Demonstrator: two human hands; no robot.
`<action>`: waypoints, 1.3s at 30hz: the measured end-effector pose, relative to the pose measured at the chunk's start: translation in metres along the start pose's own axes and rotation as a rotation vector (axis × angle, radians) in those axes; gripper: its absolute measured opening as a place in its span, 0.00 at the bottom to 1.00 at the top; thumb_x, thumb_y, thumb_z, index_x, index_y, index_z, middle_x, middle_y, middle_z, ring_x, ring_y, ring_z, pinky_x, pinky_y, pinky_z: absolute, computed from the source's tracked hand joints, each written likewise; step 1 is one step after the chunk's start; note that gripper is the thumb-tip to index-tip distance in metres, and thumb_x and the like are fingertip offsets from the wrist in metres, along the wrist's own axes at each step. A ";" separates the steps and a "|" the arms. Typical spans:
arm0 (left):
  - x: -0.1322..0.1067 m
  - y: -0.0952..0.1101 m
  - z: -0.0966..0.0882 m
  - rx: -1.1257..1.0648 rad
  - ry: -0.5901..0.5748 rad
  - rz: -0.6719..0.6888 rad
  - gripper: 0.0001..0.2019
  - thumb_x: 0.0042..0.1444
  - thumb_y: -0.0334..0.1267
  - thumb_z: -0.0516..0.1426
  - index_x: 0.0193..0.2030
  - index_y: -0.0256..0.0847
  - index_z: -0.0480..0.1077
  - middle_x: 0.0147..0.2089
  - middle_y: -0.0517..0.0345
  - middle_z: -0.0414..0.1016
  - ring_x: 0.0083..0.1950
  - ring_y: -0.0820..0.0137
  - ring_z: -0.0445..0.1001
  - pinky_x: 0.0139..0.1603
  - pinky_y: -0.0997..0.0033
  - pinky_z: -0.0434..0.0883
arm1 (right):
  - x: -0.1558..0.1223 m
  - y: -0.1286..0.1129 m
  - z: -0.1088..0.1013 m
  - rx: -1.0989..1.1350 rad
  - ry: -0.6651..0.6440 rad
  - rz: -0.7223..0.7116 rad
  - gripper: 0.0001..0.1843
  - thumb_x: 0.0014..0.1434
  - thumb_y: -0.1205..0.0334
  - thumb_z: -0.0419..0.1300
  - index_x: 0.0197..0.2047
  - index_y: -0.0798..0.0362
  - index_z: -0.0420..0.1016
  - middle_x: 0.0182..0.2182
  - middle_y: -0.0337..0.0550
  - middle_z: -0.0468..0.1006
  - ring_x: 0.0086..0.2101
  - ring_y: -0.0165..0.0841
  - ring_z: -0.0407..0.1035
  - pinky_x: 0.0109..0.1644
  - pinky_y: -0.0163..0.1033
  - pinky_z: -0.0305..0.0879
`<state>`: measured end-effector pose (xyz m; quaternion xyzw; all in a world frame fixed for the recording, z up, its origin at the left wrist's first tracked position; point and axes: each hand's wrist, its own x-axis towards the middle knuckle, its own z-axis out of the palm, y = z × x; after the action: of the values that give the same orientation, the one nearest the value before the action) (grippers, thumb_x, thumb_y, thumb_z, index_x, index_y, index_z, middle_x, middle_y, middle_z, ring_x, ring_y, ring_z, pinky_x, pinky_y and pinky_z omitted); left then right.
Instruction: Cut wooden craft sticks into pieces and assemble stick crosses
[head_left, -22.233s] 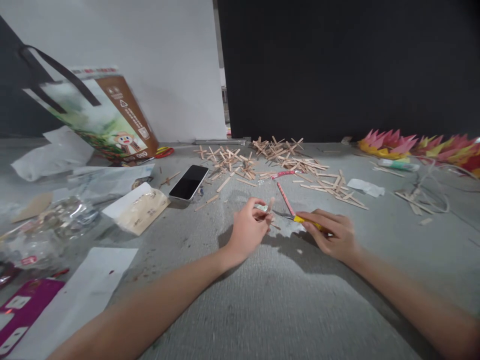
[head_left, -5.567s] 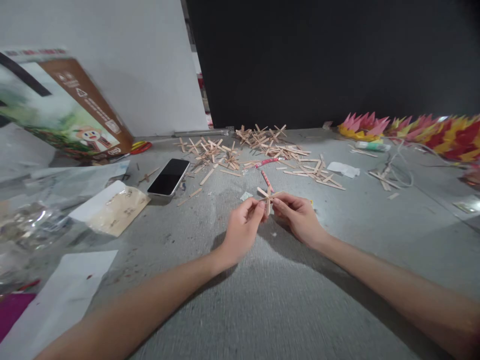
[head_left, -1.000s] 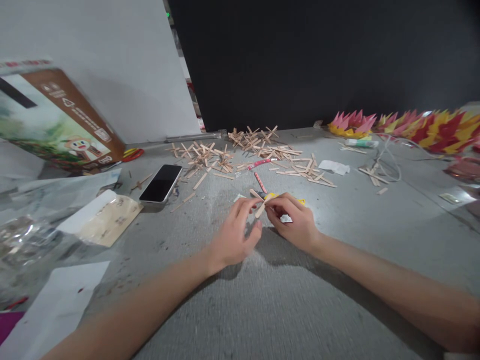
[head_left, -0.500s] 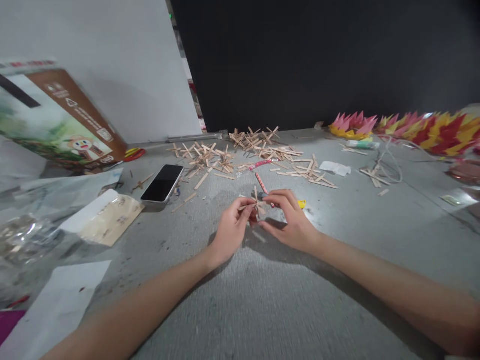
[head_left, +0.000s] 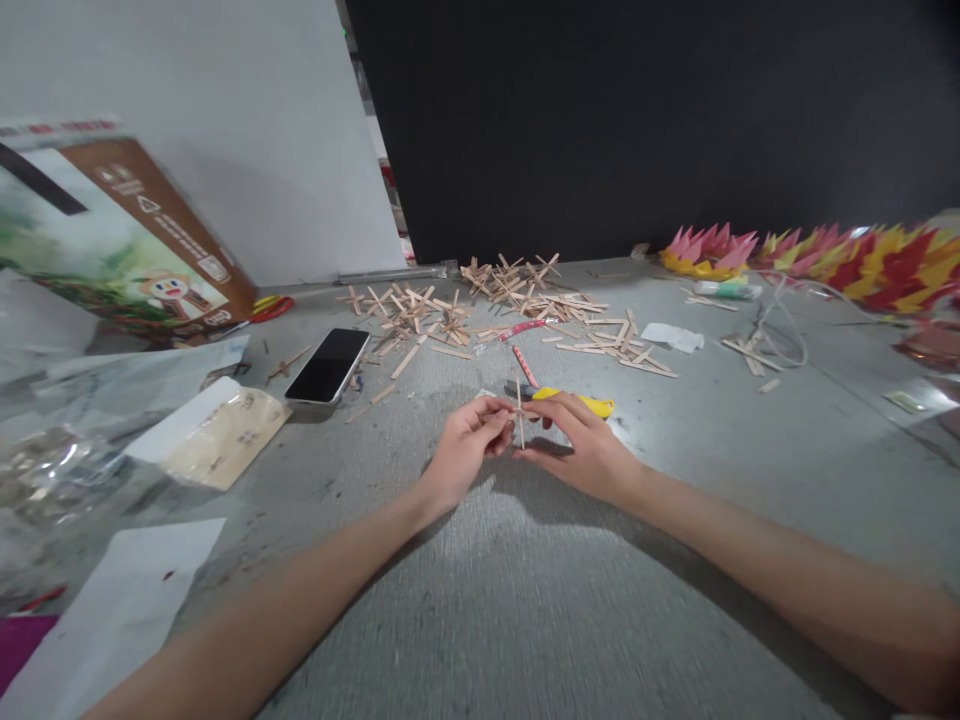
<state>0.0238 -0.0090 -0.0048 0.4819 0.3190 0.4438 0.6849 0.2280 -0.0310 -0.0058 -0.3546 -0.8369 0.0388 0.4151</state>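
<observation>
My left hand (head_left: 466,445) pinches a small cross of wooden craft sticks (head_left: 520,425) by one arm, a little above the grey table. One stick of the cross stands nearly upright between my hands. My right hand (head_left: 581,440) is curled at the other side of it, index finger and thumb touching the sticks; the exact contact is partly hidden. Just behind the right hand lies a yellow-handled tool (head_left: 577,400) with a grey end, its middle covered by the fingers. A patterned red strip (head_left: 525,366) lies beyond it.
Piles of crossed sticks (head_left: 427,315) and loose sticks (head_left: 622,345) spread across the back. A phone (head_left: 328,367), a cream packet (head_left: 225,435) and a brown box (head_left: 142,240) are at left. Pink and yellow paper crowns (head_left: 705,250), a glue stick (head_left: 727,290) and a white cable (head_left: 802,350) lie right.
The stick cross has turned between my hands, so one stick shows upright and edge-on. My right fingers have closed in on it, and more of the yellow-handled tool shows.
</observation>
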 end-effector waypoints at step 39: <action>-0.001 -0.001 0.001 0.120 0.016 -0.013 0.15 0.60 0.48 0.66 0.41 0.38 0.74 0.29 0.64 0.68 0.28 0.75 0.65 0.31 0.75 0.62 | 0.000 -0.005 0.004 -0.232 -0.016 -0.168 0.15 0.71 0.53 0.62 0.55 0.53 0.75 0.38 0.51 0.80 0.36 0.43 0.75 0.41 0.50 0.77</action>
<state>0.0246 -0.0100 -0.0049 0.5165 0.3534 0.4232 0.6552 0.2230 -0.0339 -0.0067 -0.3288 -0.8658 -0.0903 0.3663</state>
